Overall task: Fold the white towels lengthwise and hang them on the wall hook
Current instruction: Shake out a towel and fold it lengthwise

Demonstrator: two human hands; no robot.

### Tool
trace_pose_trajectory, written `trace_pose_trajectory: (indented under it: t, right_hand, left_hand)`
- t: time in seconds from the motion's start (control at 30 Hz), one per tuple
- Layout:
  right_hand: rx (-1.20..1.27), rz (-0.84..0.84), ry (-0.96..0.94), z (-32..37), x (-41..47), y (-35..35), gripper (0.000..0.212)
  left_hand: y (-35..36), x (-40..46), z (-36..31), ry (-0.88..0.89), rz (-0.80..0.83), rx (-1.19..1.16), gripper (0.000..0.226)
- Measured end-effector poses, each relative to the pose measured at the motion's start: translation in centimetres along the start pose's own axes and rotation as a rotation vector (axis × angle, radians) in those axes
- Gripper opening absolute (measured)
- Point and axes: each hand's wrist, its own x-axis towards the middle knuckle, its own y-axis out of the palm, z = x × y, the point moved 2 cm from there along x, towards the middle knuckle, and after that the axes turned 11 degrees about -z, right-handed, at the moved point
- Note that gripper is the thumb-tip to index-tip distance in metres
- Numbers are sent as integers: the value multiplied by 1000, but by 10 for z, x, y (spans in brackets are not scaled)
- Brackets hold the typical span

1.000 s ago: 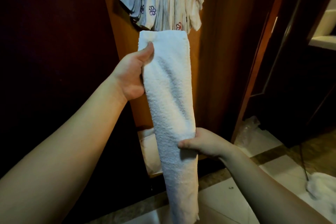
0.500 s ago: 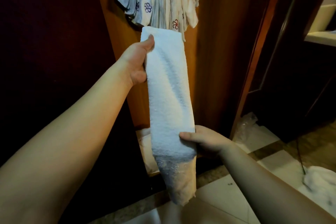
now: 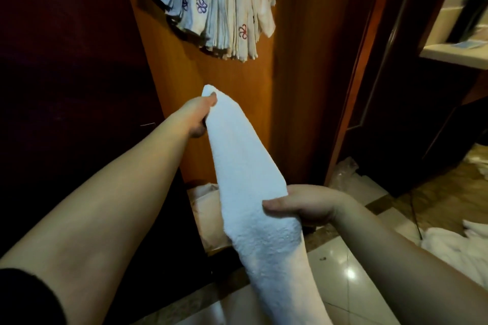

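Wooden wall panel [image 3: 295,87] fills the background, orange-brown, with dark surfaces to either side. Glossy tiled floor [image 3: 343,272] below. Bundle of hung cloths [image 3: 219,5] at top, pale, some with small embroidered flower marks, fanned downward against the panel; what they hang from is out of frame.

White towel [image 3: 245,179]: folded into a long narrow strip, held in the air in front of the panel, below the hung cloths and apart from them. Runs diagonally, upper end toward the panel, lower end trailing down to the bottom edge of the view.

Left hand [image 3: 196,116]: arm extended forward and up, forearm bare, dark sleeve [image 3: 29,298] at the lower left corner. Grip narrow: thumb on top of the towel's upper corner, pinching it; fingers hidden behind the cloth.

Right hand [image 3: 303,206]: arm reaches in from lower right, wrist bent inward. Grip closed around the towel's right edge at about mid-length, thumb lying across the front face, fingers wrapped behind.

More white cloth [image 3: 454,245] lies heaped on the floor at far right. Crumpled clear plastic [image 3: 343,169] sits at the base of the panel. Pale desk edge [image 3: 454,55] at upper right, items on it too blurred to tell.
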Motion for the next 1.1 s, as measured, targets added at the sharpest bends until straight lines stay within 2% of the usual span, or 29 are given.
trace_pose_trajectory:
  t: [0.1,0.17,0.3,0.37,0.47,0.5,0.57,0.63,0.7,0.9,1.0,1.1]
  right_hand:
    - [77,-54,-71,18,-5,-3,68]
    - [156,-88,-147,32,-5,-4,63]
    - [243,-214,-285,61,-5,-5,25]
    - [260,-283,-319,76,-3,-9,28]
    - [207,-379,-361,98,1,-12,24]
    - [186,-416,-369,103,2,-13,19]
    - [168,-462,-385,110,2,-17,17]
    - [144,-491,-402,118,3,-17,20]
    - [76,-518,-419,127,5,-18,20]
    - [-190,-639,-430,147,2,-24,29]
    - [-248,-681,-439,154,0,-24,33]
    - [-229,-750,-431,157,0,-23,36]
  left_hand:
    - [2,13,31,-31,14,107,48]
    - [1,21,52,-68,101,127,59]
    - [-4,23,87,-131,339,137,72]
    - [-5,16,100,-83,373,123,74]
    - [-12,-5,116,-32,511,0,100]
    - [-13,-17,118,11,561,-24,102]
    - [-12,-38,119,176,595,-3,86]
    - [-10,-52,114,310,578,7,51]
    - [-11,-57,110,344,575,7,48]
    - [-19,-52,114,179,582,-204,40]
    - [-16,-54,124,100,574,-143,36]
    - [-16,-53,132,83,499,-78,30]
